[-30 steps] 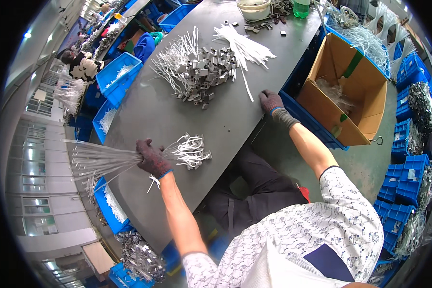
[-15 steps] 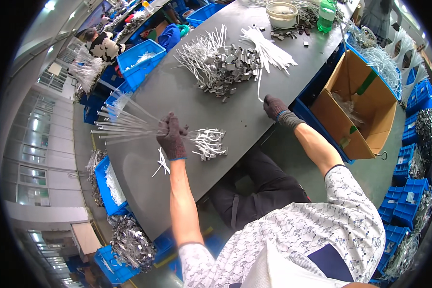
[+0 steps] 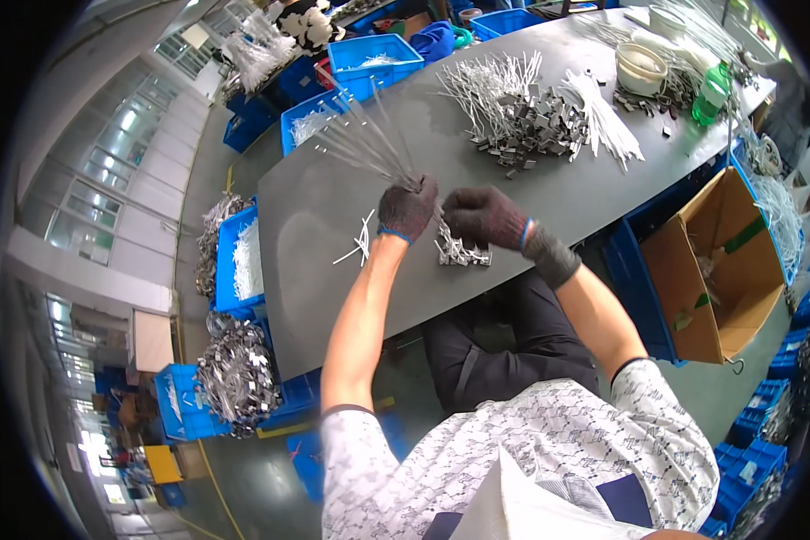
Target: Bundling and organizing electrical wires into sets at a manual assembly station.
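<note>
My left hand (image 3: 408, 209), in a dark knitted glove, is closed around a bundle of thin translucent plastic strips (image 3: 369, 144). Their long ends fan out up and to the left. On the other side of the fist, white strip ends with small grey metal clips (image 3: 463, 254) hang down over the grey table. My right hand (image 3: 486, 216), gloved the same way, is right beside the left one, above those clipped ends. Its fingers are drawn together; what they hold is hidden. A few loose white strips (image 3: 362, 241) lie left of my left hand.
Farther along the table (image 3: 324, 297) lies a heap of metal clips (image 3: 540, 126) with white strips (image 3: 603, 121) beside it. Behind are a cream bowl (image 3: 641, 70) and a green bottle (image 3: 712, 94). A cardboard box (image 3: 720, 270) stands at the right; blue crates (image 3: 373, 63) stand beyond the left edge.
My right hand has come from beside the white strips, where it held one strip, to beside my left hand. The left hand keeps its bundle. The whole view has shifted.
</note>
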A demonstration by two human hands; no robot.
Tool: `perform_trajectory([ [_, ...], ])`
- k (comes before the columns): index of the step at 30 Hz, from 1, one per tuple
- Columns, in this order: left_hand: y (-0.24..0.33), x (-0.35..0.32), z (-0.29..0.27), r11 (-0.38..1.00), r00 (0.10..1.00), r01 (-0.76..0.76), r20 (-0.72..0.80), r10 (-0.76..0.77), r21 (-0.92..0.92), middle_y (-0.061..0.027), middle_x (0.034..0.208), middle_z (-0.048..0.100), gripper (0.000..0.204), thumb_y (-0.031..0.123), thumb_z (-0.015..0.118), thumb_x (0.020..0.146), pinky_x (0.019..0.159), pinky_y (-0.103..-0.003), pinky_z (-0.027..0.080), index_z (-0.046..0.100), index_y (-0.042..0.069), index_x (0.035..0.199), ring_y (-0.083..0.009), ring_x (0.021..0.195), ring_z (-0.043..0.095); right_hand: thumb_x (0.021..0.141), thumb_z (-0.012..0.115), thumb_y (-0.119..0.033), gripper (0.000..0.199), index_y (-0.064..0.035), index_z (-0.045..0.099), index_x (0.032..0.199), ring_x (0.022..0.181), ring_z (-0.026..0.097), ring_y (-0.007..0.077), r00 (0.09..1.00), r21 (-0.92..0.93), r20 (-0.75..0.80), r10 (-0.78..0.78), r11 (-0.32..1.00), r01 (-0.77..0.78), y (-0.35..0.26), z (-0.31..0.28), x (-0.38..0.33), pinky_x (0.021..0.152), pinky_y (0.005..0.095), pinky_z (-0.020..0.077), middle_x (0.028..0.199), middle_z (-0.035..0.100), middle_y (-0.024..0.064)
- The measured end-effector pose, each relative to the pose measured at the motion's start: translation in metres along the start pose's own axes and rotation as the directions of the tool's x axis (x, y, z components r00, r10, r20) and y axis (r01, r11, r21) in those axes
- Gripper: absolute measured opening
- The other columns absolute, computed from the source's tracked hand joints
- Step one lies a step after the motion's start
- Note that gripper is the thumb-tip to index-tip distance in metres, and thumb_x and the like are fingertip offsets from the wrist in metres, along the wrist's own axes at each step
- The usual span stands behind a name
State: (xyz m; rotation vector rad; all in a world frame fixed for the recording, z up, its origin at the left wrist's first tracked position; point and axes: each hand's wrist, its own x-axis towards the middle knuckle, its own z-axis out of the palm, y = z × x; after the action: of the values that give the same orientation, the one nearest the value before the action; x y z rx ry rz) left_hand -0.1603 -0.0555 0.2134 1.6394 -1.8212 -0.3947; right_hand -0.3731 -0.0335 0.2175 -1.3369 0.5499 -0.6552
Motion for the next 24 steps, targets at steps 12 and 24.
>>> perform_trajectory([
  [12, 0.026, -0.015, -0.014, 0.609, 0.697, 0.705, 0.511, -0.503, -0.363, -0.0053, 0.073, 0.059, 0.048, 0.054, 0.059, 0.097, 0.049, -0.030, 0.038, 0.068, 0.006, 0.101, -0.0132, 0.056, 0.045, 0.094, 0.069, -0.020, 0.018, -0.0070, 0.066, 0.106, 0.065, 0.065, 0.0170, 0.803, -0.666, -0.229, -0.551, 0.690, 0.283, 0.075, 0.089, -0.020, 0.061, 0.0331, 0.0537, 0.078, 0.067, 0.0069],
  [24, 0.051, -0.021, -0.003, 0.584, 0.709, 0.702, 0.472, -0.524, -0.408, -0.0061, 0.077, 0.068, 0.032, 0.037, 0.071, 0.091, 0.048, -0.036, 0.041, 0.070, 0.006, 0.094, -0.0146, 0.057, 0.052, 0.100, 0.058, -0.028, 0.031, -0.0088, 0.062, 0.125, 0.067, 0.064, 0.0142, 0.984, 0.308, -0.180, 0.006, 0.950, 0.051, 0.084, 0.049, -0.024, 0.053, 0.0287, 0.0495, 0.098, 0.067, 0.0065],
])
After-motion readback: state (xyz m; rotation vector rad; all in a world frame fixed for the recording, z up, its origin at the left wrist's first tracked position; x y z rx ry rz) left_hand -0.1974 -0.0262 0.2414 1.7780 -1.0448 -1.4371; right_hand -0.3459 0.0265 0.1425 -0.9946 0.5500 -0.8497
